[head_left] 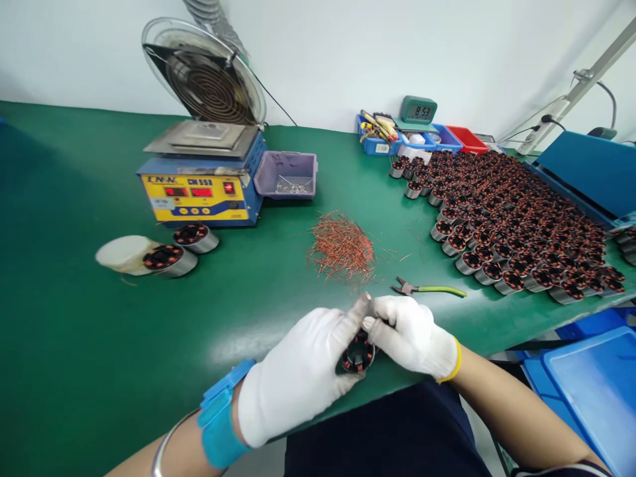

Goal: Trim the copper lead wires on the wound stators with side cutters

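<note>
My left hand (308,368), in a white glove with a blue wrist strap, is wrapped round a ring-shaped motor stator (358,355) with black and copper parts. It is held near the table's front edge. My right hand (411,334), also gloved in white with a yellow cuff, is closed at the stator's upper right side. Its thumb and fingers are pressed together; what they pinch is hidden. Just beyond my hands lie a pile of copper wire clippings (342,246) and cutters with green handles (431,289).
Many stators (507,218) stand in rows at the right. A blue and yellow solder pot (199,192) is at the back left, beside a purple tray (287,156). Two stators (197,238) and a round white pad (124,254) sit before it. A clock (418,110) stands behind.
</note>
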`<state>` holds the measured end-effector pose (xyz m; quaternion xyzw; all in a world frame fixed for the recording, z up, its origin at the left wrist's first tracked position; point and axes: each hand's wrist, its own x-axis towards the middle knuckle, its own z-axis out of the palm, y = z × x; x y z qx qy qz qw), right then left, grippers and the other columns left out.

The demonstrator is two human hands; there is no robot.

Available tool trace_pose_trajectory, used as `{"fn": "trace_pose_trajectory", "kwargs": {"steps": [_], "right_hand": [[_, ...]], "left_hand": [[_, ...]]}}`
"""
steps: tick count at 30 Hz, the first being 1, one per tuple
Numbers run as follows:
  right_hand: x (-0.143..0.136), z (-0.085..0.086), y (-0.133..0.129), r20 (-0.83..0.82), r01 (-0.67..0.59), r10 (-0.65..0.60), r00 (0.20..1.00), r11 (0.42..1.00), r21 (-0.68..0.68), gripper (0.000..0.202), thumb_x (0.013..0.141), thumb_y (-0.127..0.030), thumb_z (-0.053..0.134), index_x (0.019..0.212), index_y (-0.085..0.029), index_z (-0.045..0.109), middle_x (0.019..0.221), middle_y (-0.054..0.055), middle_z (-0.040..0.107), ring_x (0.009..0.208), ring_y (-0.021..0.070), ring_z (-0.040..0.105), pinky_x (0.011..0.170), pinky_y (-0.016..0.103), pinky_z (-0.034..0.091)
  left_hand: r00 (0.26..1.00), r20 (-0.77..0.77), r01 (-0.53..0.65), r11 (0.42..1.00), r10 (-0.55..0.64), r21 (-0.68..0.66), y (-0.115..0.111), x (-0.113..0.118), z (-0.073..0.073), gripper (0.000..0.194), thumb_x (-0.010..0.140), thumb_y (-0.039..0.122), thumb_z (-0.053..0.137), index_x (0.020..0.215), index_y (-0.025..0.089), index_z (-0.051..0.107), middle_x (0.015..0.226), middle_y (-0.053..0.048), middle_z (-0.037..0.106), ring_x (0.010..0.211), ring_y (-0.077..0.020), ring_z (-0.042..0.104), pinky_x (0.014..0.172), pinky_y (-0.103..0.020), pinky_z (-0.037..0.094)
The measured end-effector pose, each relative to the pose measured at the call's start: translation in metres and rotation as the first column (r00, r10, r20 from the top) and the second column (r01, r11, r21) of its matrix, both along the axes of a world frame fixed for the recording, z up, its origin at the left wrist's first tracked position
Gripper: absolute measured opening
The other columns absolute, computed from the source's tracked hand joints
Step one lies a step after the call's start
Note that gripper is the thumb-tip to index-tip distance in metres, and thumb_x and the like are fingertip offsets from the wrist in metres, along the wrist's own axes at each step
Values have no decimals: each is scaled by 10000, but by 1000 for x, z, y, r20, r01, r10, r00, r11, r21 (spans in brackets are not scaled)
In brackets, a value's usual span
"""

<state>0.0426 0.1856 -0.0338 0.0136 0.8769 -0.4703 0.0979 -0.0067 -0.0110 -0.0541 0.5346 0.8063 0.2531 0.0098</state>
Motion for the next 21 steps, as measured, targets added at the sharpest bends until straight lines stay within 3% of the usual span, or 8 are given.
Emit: {"fn": "trace_pose_trajectory", "kwargs": {"steps": [2, 4, 6, 8, 10, 15, 18, 21], "right_hand": [[-6, -2, 9, 8, 109, -110, 994, 964, -242, 345, 878, -436, 507, 629, -198, 482, 563, -35, 475, 524, 103, 418, 524, 243, 331], [-8, -3, 21, -7, 297, -341, 940, 830, -472, 416, 878, -516, 501, 604, -211, 429, 521, -50, 422, 479, 94, 385, 515, 244, 358], [-2, -3, 26, -4, 350, -410, 912, 783, -514, 419, 851, -546, 547, 620, -206, 461, 540, -42, 452, 488, 95, 409, 521, 246, 380], [9, -2, 19, 77, 298, -293, 953, 860, -414, 303, 786, -481, 657, 765, -189, 580, 646, -8, 566, 552, 113, 494, 532, 244, 407], [19, -2, 4, 185, 245, -187, 965, 898, -366, 339, 724, -376, 722, 995, -202, 615, 803, 20, 648, 666, 147, 583, 587, 257, 463], [18, -11, -26, 284, 314, -174, 943, 752, -580, 423, 658, -347, 727, 1019, -188, 575, 946, 68, 675, 862, 203, 642, 779, 332, 522], [13, -16, -24, 323, 324, -156, 933, 755, -570, 481, 597, -330, 763, 1020, -180, 588, 874, 48, 659, 719, 165, 606, 634, 288, 500], [14, -18, -18, 331, 286, -118, 936, 803, -523, 472, 619, -318, 782, 1044, -192, 622, 834, 32, 660, 651, 143, 576, 553, 255, 462]], "left_hand": [[999, 6, 51, 997, -50, -63, 0, 5, -1, 1091, 743, 177, 649, 1520, 228, -116, 923, -68, 670, 746, -248, 618, 661, -354, 512], [999, 44, 35, 995, -31, -91, 1, 8, -1, 1107, 717, 195, 679, 1522, 238, -80, 957, -75, 675, 773, -265, 627, 683, -383, 521], [989, 110, -87, 994, 94, -64, 3, 10, -2, 1077, 712, 234, 689, 1524, 248, -18, 965, -68, 684, 796, -276, 642, 707, -411, 528], [946, 219, -246, 969, 240, 1, 7, 10, -3, 1005, 726, 256, 672, 1521, 244, 58, 978, -62, 693, 837, -270, 659, 748, -418, 534], [883, 343, -362, 930, 322, 59, 10, 9, -2, 938, 731, 254, 647, 1511, 228, 126, 1019, -62, 698, 896, -252, 670, 804, -405, 536], [644, 670, -457, 888, 370, -51, 12, 0, 20, 860, 630, 300, 714, 1404, 153, 369, 1030, -64, 692, 837, -218, 686, 764, -353, 566], [472, 811, -438, 890, 346, -126, 12, -8, 30, 504, 612, 392, 738, 1025, 121, 634, 847, -54, 691, 693, -190, 652, 636, -310, 549], [362, 894, -453, 888, 265, -80, 12, -13, 29, 257, 689, 400, 689, 676, 151, 631, 617, -4, 621, 561, -136, 574, 545, -263, 497]]}}
